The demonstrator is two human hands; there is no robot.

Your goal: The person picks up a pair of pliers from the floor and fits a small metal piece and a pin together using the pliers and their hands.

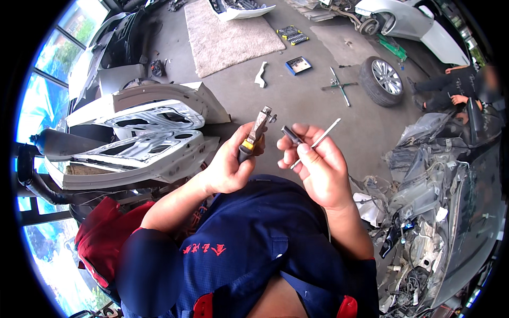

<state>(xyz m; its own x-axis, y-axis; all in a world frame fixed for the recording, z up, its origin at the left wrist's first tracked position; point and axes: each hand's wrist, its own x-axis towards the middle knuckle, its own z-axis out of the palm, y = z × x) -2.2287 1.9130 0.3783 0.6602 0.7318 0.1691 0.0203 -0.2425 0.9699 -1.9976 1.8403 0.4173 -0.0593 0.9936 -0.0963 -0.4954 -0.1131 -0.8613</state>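
Note:
My left hand [229, 165] is closed around the yellow and black handle of a pair of pliers [259, 125], their worn metal jaws pointing up and away. A small dark metal piece [272, 117] shows at the jaw tips; whether it is clamped there I cannot tell. Just to the right, my right hand [324, 172] pinches a short dark cylinder [289, 133] between thumb and fingers. A thin, pale metal rod [330, 130] also runs slantwise through those fingers. The two hands are apart, in front of my dark blue shirt.
White car doors [143, 124] stand at left. A stripped car front [424, 249] lies close at right. Farther off are a wheel [386, 77], a cross wrench [339, 85], a blue-edged tray [298, 65], a tool set [292, 35] and a rug [228, 37]. A person [456, 87] is at far right.

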